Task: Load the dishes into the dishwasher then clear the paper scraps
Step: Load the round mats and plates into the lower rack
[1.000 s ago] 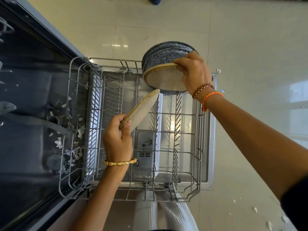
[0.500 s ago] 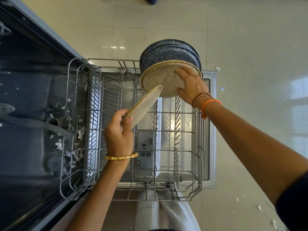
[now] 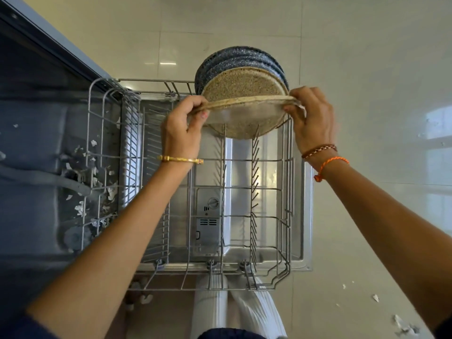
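Speckled beige plate [image 3: 244,118] pinched at opposite rims by left hand [image 3: 182,126] and right hand [image 3: 311,121], over far end of wire rack [image 3: 288,216], stacked plates [image 3: 239,69] behind, paper scraps [image 3: 85,192] in tub.

Speckled tan plate [image 3: 247,123] in front of a second speckled tan plate [image 3: 241,85]; dark blue plates [image 3: 234,58] flecked with white behind; grey wire rack [image 3: 288,192]; white paper scraps [image 3: 375,297] on the glossy cream floor [image 3: 367,69]; gold bangle [image 3: 179,159]; orange and brown braided wristbands [image 3: 325,157].
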`<action>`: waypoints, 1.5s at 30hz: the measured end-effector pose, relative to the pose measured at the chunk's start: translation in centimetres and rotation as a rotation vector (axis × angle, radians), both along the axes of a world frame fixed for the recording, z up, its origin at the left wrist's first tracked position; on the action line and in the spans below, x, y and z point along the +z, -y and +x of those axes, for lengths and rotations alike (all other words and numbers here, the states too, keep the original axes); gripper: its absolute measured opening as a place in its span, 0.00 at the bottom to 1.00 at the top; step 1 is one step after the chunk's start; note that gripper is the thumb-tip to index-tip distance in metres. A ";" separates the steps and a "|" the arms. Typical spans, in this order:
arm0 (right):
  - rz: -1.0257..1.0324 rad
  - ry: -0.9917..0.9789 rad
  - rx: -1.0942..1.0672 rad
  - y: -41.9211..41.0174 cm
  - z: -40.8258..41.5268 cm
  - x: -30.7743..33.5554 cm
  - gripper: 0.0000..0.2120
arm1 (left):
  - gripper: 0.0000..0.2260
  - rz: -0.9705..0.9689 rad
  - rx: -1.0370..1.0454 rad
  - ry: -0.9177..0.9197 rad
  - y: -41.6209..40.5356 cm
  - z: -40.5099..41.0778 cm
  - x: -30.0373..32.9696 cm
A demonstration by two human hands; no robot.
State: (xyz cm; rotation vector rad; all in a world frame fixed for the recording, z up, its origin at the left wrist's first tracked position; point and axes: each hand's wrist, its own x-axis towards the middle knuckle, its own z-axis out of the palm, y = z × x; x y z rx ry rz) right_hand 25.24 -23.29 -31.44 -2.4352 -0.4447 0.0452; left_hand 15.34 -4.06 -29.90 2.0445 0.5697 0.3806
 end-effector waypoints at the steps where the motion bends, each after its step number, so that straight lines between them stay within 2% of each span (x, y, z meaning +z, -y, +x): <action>1: -0.015 0.016 -0.036 0.3 -0.1 -0.2 0.09 | 0.11 0.007 -0.029 0.002 0.0 0.5 -0.2; 3: -0.071 0.003 -0.049 1.0 -0.3 -0.9 0.10 | 0.09 0.036 -0.089 -0.027 0.3 1.1 -0.9; 6: -0.195 -0.125 0.008 1.9 -1.1 -2.1 0.11 | 0.07 0.030 -0.154 -0.138 0.8 1.1 -2.2; 8: -0.207 -0.139 0.032 2.2 -1.5 -2.5 0.12 | 0.07 0.036 -0.168 -0.157 0.9 0.8 -2.7; 17: -0.012 -0.009 0.027 0.9 -1.5 -2.2 0.12 | 0.12 0.036 -0.090 -0.051 0.1 0.6 -2.4; 20: 0.032 -0.001 -0.021 0.3 -1.2 -1.5 0.14 | 0.12 0.103 -0.062 -0.013 0.1 1.0 -2.4; 24: -0.166 -0.137 0.029 0.2 -0.1 -1.5 0.14 | 0.12 0.064 -0.091 -0.104 -0.3 1.5 -3.7; 26: -0.197 -0.185 0.057 0.2 0.4 -1.6 0.13 | 0.11 0.025 -0.085 -0.137 -0.1 1.3 -4.3; 29: -0.194 -0.085 0.068 0.0 0.3 -1.4 0.12 | 0.10 0.043 -0.019 -0.096 0.4 1.0 -4.4; 32: -0.137 0.049 -0.009 -0.6 -0.3 -1.3 0.15 | 0.11 0.092 0.031 -0.017 -0.1 1.8 -4.2; 36: -0.069 0.051 -0.046 -0.7 -0.6 -2.2 0.19 | 0.12 0.136 -0.051 0.020 -0.8 2.8 -4.2; 40: -0.097 -0.012 -0.056 -0.5 -0.7 -2.5 0.23 | 0.11 0.157 -0.095 0.001 -1.2 3.4 -4.3; 45: -0.147 0.007 -0.020 -0.7 -0.2 -2.1 0.23 | 0.10 0.156 -0.101 0.003 -1.7 3.6 -4.4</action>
